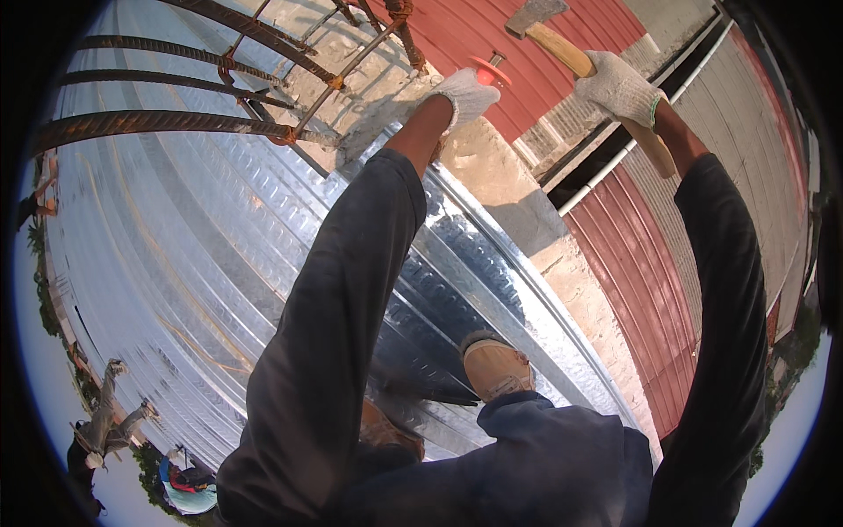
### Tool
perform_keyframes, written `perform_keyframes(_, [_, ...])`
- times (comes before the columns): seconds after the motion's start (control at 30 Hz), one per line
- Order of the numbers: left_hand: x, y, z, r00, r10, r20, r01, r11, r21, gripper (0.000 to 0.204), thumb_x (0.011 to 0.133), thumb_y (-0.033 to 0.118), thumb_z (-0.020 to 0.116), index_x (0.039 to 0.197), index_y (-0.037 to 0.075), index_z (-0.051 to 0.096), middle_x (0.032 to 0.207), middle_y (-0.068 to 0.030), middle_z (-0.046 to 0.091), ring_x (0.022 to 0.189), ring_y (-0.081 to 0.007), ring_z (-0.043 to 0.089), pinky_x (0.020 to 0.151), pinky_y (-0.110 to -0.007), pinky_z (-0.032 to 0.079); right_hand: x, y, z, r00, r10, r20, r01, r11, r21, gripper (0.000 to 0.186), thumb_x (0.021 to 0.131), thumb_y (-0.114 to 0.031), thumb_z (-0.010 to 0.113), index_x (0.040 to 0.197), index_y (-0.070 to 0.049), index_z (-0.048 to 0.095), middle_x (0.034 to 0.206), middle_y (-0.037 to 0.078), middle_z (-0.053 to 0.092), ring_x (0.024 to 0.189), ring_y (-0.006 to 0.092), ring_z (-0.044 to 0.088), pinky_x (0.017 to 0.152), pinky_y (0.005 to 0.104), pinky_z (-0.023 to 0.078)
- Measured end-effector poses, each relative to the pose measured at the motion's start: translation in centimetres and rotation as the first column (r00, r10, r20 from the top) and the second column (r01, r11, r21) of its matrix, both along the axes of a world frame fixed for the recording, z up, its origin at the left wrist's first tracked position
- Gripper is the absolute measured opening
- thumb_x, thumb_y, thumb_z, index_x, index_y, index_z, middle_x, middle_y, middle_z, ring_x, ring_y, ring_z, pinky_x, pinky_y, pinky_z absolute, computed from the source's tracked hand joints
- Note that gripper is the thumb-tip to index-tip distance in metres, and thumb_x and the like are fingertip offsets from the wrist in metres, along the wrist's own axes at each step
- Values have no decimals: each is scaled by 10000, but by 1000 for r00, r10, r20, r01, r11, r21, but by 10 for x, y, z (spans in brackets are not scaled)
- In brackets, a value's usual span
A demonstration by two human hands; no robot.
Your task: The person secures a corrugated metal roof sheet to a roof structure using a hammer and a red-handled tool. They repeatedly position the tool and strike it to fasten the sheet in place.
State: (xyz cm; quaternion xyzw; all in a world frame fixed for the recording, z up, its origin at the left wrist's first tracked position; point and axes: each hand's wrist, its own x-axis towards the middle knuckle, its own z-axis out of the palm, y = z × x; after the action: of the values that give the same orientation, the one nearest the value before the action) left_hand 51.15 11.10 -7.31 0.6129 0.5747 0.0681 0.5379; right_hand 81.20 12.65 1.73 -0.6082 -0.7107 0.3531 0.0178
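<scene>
My left hand (465,95), in a pale knitted glove, is closed around a chisel (489,72) with a red-orange hand guard. The chisel's metal end sticks up past the guard; its lower part is hidden by my hand and arm. In my gloved right hand (617,90) I grip a hammer (564,49) by its wooden handle. Its grey metal head is raised, up and to the right of the chisel. Below my left hand runs a rough concrete ledge (487,167), beside the corrugated metal decking (263,211) where my feet rest.
Rusty rebar (167,123), tied with wire, juts out at the upper left. Beyond the ledge lie a red corrugated roof (637,272), a dark gap and a white pipe (606,180). Other people (105,430) are at the decking's far lower left.
</scene>
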Motion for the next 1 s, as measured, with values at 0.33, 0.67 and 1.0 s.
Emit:
perform_keyframes(0.33, [24,8,-17,999,-29,-33,31,997,75,398,940,382,700,942,-15,727,861,-134,730,865,-293,730,798,-468,567,13,-35,5,980,19,198,-22,1000,14,407,899,-236,772,1219,7,709,975,225,782,969,380,787,881,488,595])
perform_keyframes(0.67, [67,-68,37,908,117,-402,16,950,312,382,1012,260,759,1261,-5,640,1160,-257,774,1153,-448,774,938,-537,619,-2,-150,-21,867,-486,-112,459,866,-200,339,922,-187,760,1188,9,681,790,55,664,624,126,633,596,326,537])
perform_keyframes(1.0, [-37,-67,2,918,353,180,-394,759,518,497,1000,239,756,1383,-33,595,1185,-244,751,1075,-385,748,902,-458,590,-18,-189,-27,759,-630,-163,569,764,-304,243,924,-153,759,1120,-26,690,777,12,658,581,84,597,526,289,488])
